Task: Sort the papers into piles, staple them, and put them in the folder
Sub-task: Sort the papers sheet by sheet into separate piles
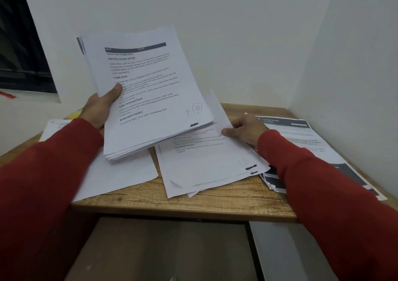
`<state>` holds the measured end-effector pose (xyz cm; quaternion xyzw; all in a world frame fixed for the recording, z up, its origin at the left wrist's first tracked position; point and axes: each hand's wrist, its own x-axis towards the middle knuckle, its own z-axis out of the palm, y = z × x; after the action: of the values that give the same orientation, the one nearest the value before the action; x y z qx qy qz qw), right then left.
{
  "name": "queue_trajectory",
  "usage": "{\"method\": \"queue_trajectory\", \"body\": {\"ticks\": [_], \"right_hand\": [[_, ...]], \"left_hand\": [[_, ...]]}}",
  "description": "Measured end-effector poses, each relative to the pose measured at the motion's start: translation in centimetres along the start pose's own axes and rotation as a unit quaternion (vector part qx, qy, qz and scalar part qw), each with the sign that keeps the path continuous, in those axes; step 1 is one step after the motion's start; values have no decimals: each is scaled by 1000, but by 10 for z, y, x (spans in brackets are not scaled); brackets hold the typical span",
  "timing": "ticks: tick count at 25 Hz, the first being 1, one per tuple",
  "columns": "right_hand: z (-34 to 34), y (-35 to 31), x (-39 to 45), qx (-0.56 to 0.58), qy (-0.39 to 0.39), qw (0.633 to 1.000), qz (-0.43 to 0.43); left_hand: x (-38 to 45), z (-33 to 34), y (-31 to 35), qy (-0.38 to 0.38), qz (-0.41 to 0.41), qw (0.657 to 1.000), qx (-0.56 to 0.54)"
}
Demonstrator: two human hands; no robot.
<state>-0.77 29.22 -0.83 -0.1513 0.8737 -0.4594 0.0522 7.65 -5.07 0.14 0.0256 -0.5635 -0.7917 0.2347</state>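
Note:
My left hand [101, 108] grips a thick stack of printed papers [148, 91] raised above the wooden table [193, 205], thumb on the top sheet, which bears a handwritten mark at its lower right. My right hand [245, 127] pinches the right edge of a single sheet [217, 112] that curls up over the middle pile [206, 164] on the table. Another pile of white sheets [120, 173] lies under the raised stack at the left. A pile with dark printed headers [301, 142] lies at the right by the wall. No stapler or folder is in view.
White walls close in the table at the back and right. A dark window [21, 43] is at the upper left, with a red object [7, 95] on its sill. A yellow thing [74, 114] peeks out behind my left wrist. More paper [56, 127] lies at the far left.

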Motion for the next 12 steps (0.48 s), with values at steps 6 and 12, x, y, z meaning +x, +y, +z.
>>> {"method": "queue_trajectory", "body": {"ticks": [6,12], "right_hand": [[4,-2,1,28,-57,998,-10],[8,-1,9,-32,-20,999,4]], "left_hand": [[3,-5,0,7,-5,1000,-9],[3,-1,-1,8,-9,1000,-13]]}}
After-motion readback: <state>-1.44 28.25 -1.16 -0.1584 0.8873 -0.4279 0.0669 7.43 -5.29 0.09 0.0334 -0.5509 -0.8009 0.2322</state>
